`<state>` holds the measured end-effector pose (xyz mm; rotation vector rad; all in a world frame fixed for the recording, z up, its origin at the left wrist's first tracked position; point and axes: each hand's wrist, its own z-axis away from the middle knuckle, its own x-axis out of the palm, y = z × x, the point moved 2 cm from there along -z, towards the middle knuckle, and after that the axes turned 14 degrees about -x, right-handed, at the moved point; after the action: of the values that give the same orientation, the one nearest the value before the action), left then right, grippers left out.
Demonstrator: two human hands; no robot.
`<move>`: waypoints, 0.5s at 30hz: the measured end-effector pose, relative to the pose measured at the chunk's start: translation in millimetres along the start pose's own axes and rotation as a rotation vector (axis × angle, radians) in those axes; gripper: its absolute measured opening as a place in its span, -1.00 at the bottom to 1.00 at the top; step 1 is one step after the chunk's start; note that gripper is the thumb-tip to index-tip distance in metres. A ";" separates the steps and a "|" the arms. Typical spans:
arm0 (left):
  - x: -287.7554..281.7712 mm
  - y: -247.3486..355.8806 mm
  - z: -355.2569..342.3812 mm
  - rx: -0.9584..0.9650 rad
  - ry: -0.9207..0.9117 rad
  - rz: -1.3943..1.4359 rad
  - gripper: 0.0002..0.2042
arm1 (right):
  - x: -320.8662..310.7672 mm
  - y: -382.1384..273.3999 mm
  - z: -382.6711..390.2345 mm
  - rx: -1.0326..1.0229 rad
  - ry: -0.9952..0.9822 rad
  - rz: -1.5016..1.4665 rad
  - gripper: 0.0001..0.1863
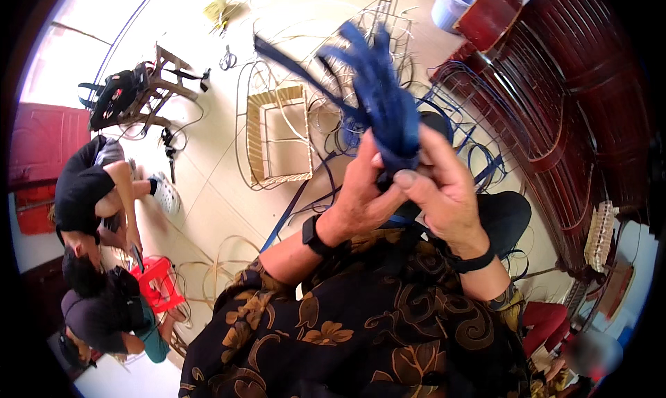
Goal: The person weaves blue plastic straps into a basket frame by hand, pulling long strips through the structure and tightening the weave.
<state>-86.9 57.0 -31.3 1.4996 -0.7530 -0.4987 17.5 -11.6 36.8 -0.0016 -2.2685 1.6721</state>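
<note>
A bundle of dark blue flat strips [388, 103] is held up in front of me, its loose ends fanning out at the top. My left hand [359, 186] grips its lower left side, thumb pressed against the base. My right hand [444, 190] closes round the lower right side, its thumb also at the base. Both wrists wear dark bands. Behind the bundle, a part-woven tan basket [255, 145] with a bent wire frame rests on the floor. Long blue strips [479, 163] lie in loops beyond my right hand.
A dark red slatted wooden bench [534, 113] lines the right. Scissors [227, 58], a wooden stool [170, 79] with a black bag, and a pale bucket [454, 6] stand around. Two people sit at left near a red plastic stool [161, 283]; another person is at lower right.
</note>
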 end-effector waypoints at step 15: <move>-116.0 -36.0 -49.5 -0.173 0.542 -0.299 -0.82 | -64.6 -7.0 42.2 0.079 0.201 0.756 -0.60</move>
<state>-125.8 173.1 -78.5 1.4951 -0.0611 -0.3414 69.3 -65.3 15.7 -1.0741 -2.1695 1.9673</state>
